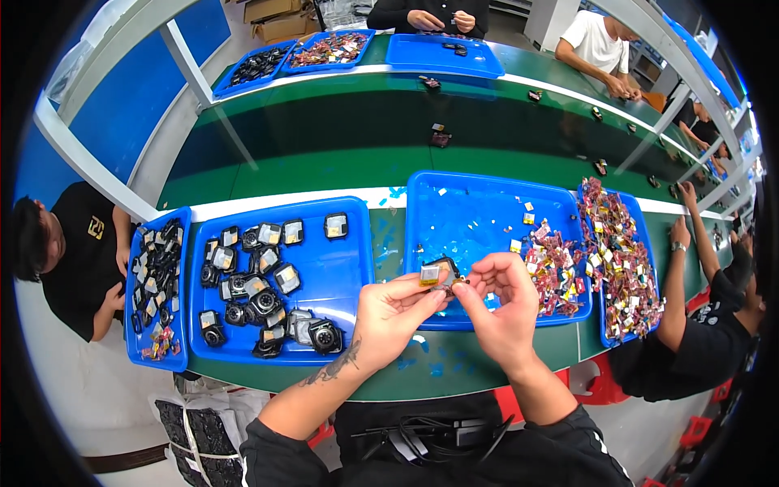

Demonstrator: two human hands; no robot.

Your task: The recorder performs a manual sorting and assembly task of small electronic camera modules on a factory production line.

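Observation:
My left hand (393,316) pinches a small electronic assembly over the near edge of the middle blue tray (415,213). A silver battery pouch with a yellow edge (429,274) shows at its fingertips, beside a black-framed housing (448,265). On the right side of the same piece, my right hand (505,312) closes thumb and index finger, its other fingers curled loosely. The exact spot it grips is hidden by the fingertips. Below and right of that piece, a heap of small red circuit boards with batteries (548,272) fills the tray's right part.
Black housings (264,302) lie in the left tray (357,243). Narrow trays of housings (158,268) and circuit boards (621,268) flank both. Behind runs a green conveyor belt (324,154) with scattered parts. A white frame post (89,162) stands left. People work around the bench.

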